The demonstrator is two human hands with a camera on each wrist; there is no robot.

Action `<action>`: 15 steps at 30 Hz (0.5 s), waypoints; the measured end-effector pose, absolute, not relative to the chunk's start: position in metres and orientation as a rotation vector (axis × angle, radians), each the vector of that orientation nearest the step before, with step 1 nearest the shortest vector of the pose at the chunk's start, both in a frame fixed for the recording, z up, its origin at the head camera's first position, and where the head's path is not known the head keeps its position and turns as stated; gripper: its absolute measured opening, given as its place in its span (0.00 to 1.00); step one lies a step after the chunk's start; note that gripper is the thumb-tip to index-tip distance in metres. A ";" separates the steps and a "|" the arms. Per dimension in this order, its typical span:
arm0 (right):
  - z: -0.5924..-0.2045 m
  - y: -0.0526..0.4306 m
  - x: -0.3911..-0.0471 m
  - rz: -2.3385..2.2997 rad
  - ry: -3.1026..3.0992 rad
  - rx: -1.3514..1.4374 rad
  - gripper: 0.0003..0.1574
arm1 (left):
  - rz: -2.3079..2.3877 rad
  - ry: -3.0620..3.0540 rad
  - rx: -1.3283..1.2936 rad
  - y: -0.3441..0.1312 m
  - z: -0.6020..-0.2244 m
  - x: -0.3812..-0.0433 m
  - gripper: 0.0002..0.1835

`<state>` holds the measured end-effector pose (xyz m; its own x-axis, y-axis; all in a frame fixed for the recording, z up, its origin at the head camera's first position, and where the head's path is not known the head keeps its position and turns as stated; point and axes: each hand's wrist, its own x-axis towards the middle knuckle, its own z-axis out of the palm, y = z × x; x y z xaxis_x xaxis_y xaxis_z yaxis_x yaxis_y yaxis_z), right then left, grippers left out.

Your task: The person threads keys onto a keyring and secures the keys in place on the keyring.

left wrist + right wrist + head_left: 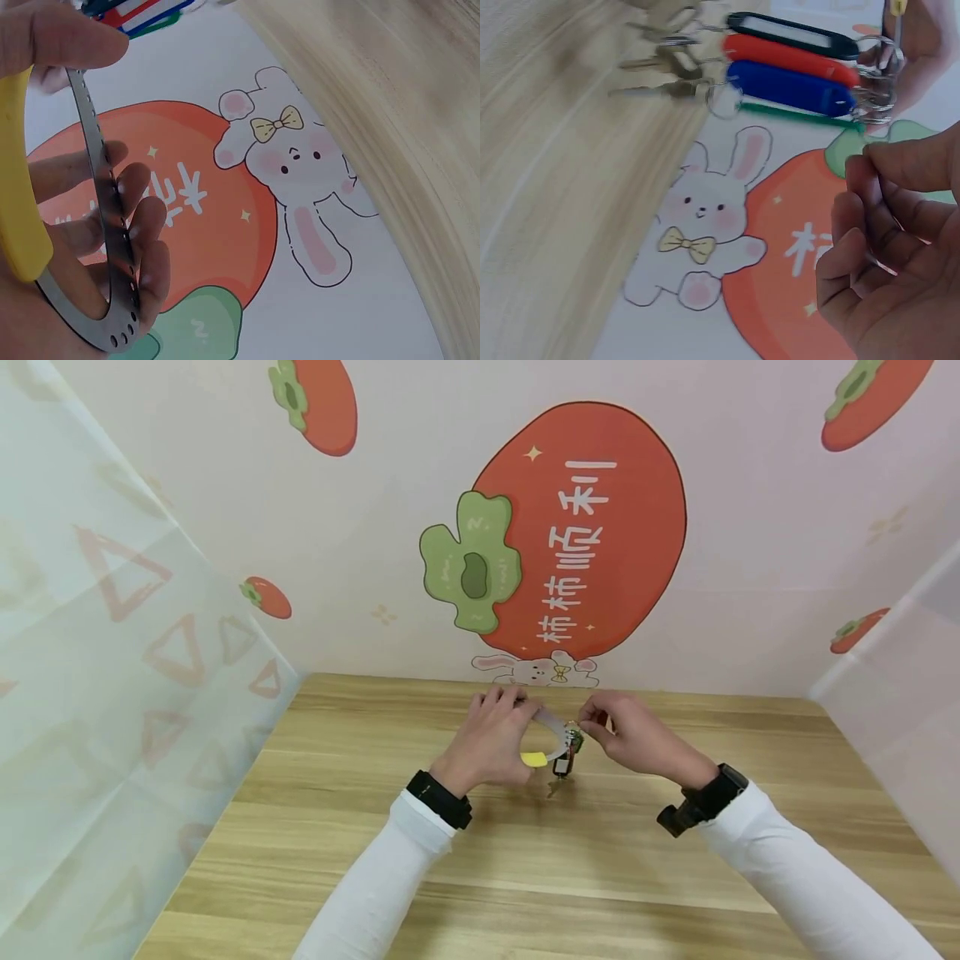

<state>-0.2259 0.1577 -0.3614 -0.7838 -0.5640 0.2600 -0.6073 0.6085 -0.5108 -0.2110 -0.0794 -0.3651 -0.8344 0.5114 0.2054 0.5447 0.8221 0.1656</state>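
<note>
My left hand [491,735] grips a large key ring of grey metal band [105,165], punched with small holes and fitted with a yellow grip [19,180]. Key tags hang from the band: a black tag [791,35], a red tag [791,60], a blue tag [787,88] and a green tag [802,116]. Several blurred keys [679,64] dangle from their far ends. At the green tag's small ring, the thumb and forefinger of my right hand [630,735] pinch together, the other fingers curled loosely. Both hands are above the tabletop.
Beneath lies a wood-grain tabletop [360,827]. A pale wall sheet printed with a large orange persimmon [637,527] and a rabbit [536,671] rises behind the table. A patterned sheet [150,635] bounds the left side.
</note>
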 end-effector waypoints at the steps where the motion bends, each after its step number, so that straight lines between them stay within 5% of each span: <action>1: -0.363 0.159 -0.226 0.923 -2.756 1.000 0.05 | -0.336 -2.850 -0.829 -0.079 -0.365 -0.211 0.42; 15: -0.358 0.155 -0.227 0.763 -2.629 1.117 0.08 | -0.281 -2.843 -0.858 -0.077 -0.365 -0.212 0.44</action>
<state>-0.2274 0.1548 -0.3581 -0.6999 -0.6185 0.3573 -0.7136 0.5850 -0.3853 -0.2118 -0.0767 -0.3652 -0.8229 0.5301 0.2044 0.5598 0.8179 0.1327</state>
